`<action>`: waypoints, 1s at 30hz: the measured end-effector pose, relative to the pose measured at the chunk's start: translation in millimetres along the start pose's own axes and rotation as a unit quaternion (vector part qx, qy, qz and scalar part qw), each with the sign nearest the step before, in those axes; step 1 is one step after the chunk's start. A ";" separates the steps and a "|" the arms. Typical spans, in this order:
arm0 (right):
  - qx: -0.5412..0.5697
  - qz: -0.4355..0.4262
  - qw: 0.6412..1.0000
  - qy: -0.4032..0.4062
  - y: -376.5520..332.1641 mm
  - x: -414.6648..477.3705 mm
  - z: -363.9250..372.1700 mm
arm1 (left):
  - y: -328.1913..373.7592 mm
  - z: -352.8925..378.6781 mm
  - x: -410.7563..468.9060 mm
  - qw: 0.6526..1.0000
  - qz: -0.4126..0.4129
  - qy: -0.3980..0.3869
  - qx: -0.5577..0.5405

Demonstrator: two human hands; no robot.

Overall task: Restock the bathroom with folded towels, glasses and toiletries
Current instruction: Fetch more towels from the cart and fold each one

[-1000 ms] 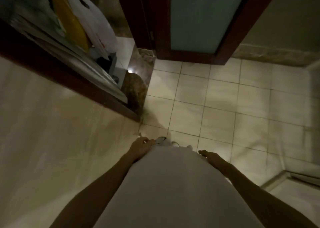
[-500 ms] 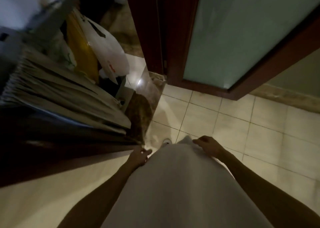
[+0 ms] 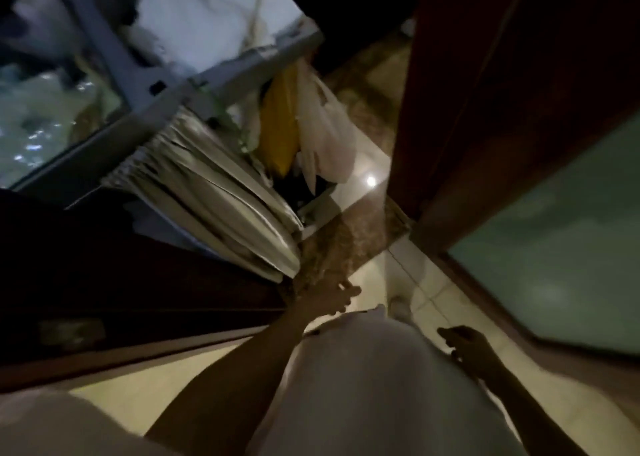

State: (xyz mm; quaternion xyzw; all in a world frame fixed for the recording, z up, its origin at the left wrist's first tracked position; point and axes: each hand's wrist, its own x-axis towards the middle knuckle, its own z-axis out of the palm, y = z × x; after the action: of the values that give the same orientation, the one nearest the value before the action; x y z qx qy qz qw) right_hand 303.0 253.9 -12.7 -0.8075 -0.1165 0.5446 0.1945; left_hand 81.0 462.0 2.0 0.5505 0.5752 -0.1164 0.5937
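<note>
What I get of the person on my feed is mostly one pale, off-white garment of smooth plain cloth (image 3: 374,393), rounded over the torso and ending in a soft hem. A small dark mark (image 3: 313,332) sits at the hem's left side, too blurred for me to name. The left forearm (image 3: 235,379) and right forearm (image 3: 526,403) are bare down to the left hand (image 3: 329,298) and the right hand (image 3: 465,348). More pale cloth (image 3: 52,424) fills my lower left corner; which piece of clothing it is, I cannot tell. Past the hem shows a light, rounded shoe toe (image 3: 398,308), blurred.
</note>
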 end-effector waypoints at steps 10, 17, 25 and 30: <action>-0.120 -0.244 0.939 -0.212 -285.3 43.1 40.8 | 38.9 -134.3 -52.2 0.954 0.076 0.276 -0.086; -0.143 -0.339 0.889 -0.272 -423.2 27.4 72.0 | 90.8 -241.6 -65.9 0.892 0.132 0.424 0.078; -0.095 -0.498 0.846 -0.165 -575.8 26.2 84.2 | 185.3 -356.4 -48.0 0.851 0.172 0.490 0.079; -0.156 -0.580 0.798 -0.042 -656.6 48.7 99.3 | 223.7 -429.1 -4.5 0.840 0.123 0.526 0.047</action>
State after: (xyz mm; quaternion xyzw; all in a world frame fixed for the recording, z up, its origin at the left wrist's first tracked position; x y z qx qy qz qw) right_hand 245.2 881.1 203.3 -0.5845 -0.6544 0.3377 0.3406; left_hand 14.2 879.8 236.8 0.6227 0.7224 0.2377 0.1842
